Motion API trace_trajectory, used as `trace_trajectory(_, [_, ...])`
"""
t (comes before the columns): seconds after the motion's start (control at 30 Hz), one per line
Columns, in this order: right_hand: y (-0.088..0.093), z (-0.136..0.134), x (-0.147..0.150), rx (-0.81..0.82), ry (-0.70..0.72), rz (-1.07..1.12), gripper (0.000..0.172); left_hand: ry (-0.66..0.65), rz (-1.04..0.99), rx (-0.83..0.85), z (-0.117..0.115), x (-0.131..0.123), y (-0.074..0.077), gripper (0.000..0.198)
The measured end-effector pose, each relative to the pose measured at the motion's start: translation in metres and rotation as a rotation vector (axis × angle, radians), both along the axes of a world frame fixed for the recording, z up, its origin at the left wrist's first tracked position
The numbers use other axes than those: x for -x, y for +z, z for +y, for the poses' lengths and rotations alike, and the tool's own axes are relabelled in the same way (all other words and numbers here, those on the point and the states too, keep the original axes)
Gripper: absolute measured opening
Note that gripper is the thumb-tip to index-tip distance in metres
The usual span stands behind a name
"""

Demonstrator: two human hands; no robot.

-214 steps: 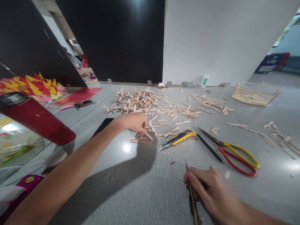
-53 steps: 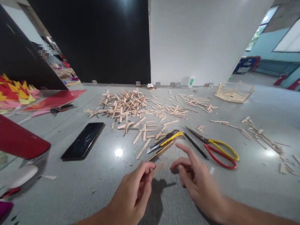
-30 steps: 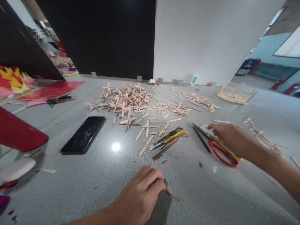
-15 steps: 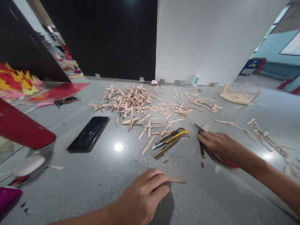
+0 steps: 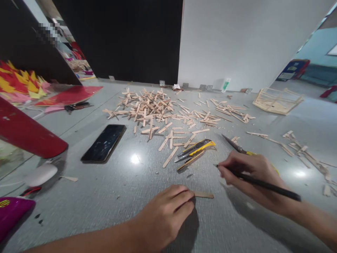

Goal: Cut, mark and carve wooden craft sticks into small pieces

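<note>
My left hand [image 5: 165, 216] rests on the grey table near the front edge, its fingertips pressing one end of a flat wooden stick [image 5: 204, 194] that lies on the table. My right hand [image 5: 251, 175] is closed around a black pencil [image 5: 259, 182], whose tip points left a little above and to the right of the stick. Behind my right hand lie scissors [image 5: 238, 148] with a yellow handle, partly hidden by the hand. A yellow and black utility knife [image 5: 195, 149] lies just beyond the stick.
A big heap of wooden sticks [image 5: 150, 107] covers the middle back of the table. A black phone [image 5: 104, 143] lies left of centre. A red bottle [image 5: 28, 131] stands at the left. A stick-built frame [image 5: 277, 101] sits far right. Loose sticks [image 5: 300, 149] lie at right.
My right hand reached to the tools by the scissors, picked up the black pencil and brought it back toward the stick. My left hand laid the stick flat and holds it down.
</note>
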State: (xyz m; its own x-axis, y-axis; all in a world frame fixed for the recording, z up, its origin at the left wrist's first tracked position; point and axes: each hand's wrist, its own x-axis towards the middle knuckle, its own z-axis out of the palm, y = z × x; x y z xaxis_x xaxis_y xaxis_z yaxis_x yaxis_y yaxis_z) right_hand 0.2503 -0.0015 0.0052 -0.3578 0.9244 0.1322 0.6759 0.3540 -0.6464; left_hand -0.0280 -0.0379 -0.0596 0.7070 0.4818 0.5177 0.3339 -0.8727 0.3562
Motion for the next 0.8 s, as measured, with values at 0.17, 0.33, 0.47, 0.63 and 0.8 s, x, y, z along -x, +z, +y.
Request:
trace_trajectory(0.17, [0.002,-0.010,0.027,0.315,0.056,0.162,0.018,0.000,-0.002,0.009,-0.001,0.000,0.002,0.036])
trace_trajectory(0.33, [-0.006,-0.004,0.040,0.593,0.119,0.241,0.022,0.016,-0.001,-0.024,0.000,-0.001,0.002,0.036])
trace_trajectory(0.47, [-0.023,0.001,0.044,0.668,0.090,0.354,0.032,0.048,0.002,-0.085,0.000,0.000,0.005,0.038])
trace_trajectory(0.63, [-0.037,0.001,0.046,0.716,0.064,0.407,0.035,0.055,-0.001,-0.184,-0.004,0.002,0.006,0.036])
trace_trajectory(0.8, [-0.040,0.003,0.044,0.477,-0.006,0.380,0.045,0.040,0.094,-0.246,-0.006,0.002,0.005,0.034])
